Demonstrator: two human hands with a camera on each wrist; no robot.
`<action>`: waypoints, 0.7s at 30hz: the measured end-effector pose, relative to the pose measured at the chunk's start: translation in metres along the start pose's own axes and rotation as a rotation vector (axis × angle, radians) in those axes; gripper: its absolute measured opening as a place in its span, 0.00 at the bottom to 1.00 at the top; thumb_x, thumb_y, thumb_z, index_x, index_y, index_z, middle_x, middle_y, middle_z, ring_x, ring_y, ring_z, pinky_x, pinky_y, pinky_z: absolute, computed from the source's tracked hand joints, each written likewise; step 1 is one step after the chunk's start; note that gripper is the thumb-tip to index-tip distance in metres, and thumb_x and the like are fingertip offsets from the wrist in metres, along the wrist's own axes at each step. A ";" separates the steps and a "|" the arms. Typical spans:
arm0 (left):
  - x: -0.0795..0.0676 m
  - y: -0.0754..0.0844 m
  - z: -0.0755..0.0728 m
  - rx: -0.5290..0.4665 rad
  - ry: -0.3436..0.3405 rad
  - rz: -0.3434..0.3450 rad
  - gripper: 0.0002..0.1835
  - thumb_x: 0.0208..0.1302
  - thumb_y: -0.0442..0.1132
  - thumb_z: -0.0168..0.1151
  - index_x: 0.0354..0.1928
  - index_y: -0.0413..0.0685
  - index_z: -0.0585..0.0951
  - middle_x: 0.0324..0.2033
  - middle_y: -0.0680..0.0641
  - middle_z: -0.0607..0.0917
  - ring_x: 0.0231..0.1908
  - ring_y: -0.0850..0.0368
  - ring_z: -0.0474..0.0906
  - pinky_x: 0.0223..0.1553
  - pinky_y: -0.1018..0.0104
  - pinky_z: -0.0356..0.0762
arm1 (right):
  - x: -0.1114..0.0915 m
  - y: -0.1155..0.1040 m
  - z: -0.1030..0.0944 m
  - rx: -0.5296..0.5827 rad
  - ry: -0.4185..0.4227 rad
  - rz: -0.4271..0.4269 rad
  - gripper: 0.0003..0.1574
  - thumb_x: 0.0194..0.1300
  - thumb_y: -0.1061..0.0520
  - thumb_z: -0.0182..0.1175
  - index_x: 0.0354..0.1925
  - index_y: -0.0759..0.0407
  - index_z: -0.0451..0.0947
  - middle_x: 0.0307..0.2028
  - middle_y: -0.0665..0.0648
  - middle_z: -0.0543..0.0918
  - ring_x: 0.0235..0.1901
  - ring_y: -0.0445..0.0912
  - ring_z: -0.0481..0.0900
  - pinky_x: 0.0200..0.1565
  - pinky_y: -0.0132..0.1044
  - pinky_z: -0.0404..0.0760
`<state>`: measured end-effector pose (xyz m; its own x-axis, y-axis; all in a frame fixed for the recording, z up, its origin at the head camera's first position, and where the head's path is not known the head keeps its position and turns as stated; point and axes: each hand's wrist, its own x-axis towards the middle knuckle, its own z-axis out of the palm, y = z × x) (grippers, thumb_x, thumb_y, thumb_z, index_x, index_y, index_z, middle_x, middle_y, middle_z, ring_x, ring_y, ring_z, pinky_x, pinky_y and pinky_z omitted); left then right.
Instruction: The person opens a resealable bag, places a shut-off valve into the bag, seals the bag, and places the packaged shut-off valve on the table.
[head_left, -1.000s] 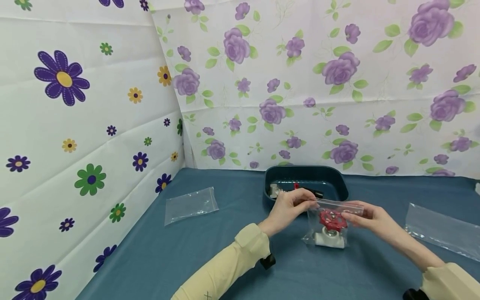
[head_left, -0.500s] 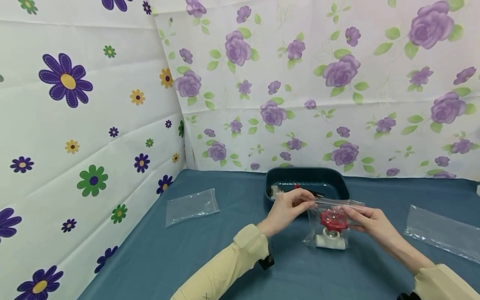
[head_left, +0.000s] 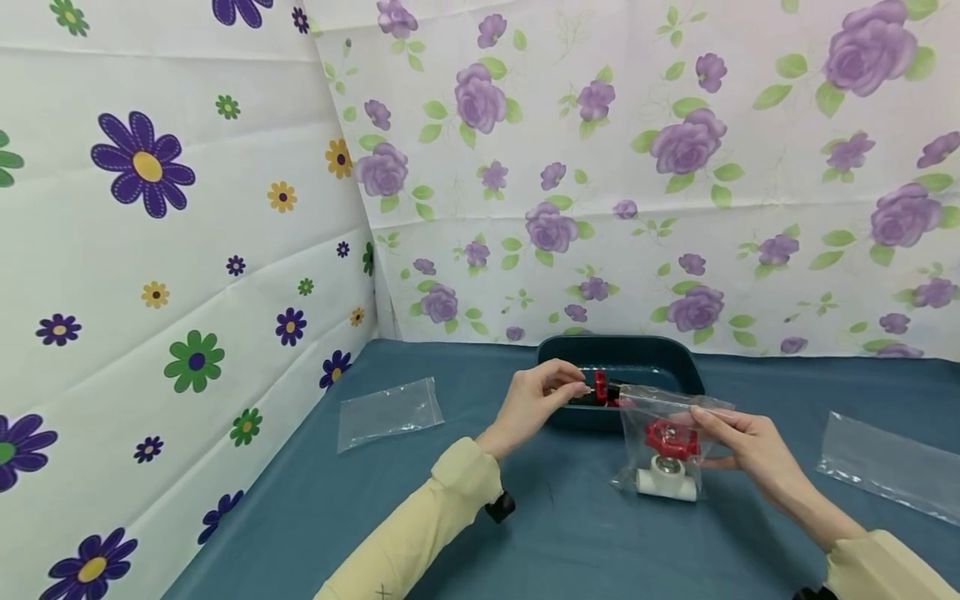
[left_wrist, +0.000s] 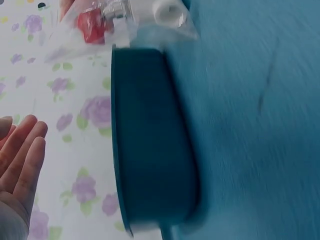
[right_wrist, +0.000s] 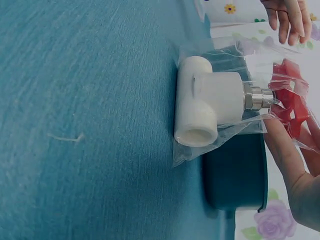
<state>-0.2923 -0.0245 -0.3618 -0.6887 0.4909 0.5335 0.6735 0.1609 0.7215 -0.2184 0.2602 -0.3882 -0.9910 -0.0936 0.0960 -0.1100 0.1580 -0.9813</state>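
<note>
A clear zip bag (head_left: pixel 636 429) holds a valve (head_left: pixel 667 480) with a white tee-shaped body, a metal stem and a red handwheel (right_wrist: pixel 290 97). My right hand (head_left: pixel 757 454) pinches the bag near its top right, thumb in front and fingers behind. In the right wrist view the white body stands at the tablecloth, inside the plastic. My left hand (head_left: pixel 528 404) is apart from the bag, in front of the dark tray's left end. Its fingers look relaxed in the left wrist view, with nothing seen between them.
Behind the hands stands the dark blue tray (head_left: pixel 645 350), holding red-and-black items (head_left: pixel 600 390) partly hidden by the left hand. One flat clear bag (head_left: pixel 390 415) lies at left, another (head_left: pixel 892 458) at right. Flowered cloths (head_left: pixel 465 208) hang behind and at left.
The left hand has let go of the bag's top left edge and moved left. The right hand keeps hold of the bag, its thumb now on the upper edge.
</note>
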 end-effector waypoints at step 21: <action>-0.028 -0.048 -0.085 0.261 0.036 -0.221 0.03 0.61 0.34 0.59 0.36 0.47 0.80 0.30 0.51 0.82 0.31 0.61 0.78 0.33 0.67 0.74 | -0.003 -0.005 0.010 0.133 0.070 0.088 0.29 0.64 0.45 0.54 0.51 0.67 0.75 0.52 0.58 0.72 0.40 0.38 0.77 0.36 0.48 0.77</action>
<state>-0.3287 -0.1190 -0.3739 -0.8313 0.3905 0.3955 0.5500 0.4757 0.6864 -0.2144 0.2503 -0.3848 -0.9998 -0.0159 0.0156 -0.0161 0.0302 -0.9994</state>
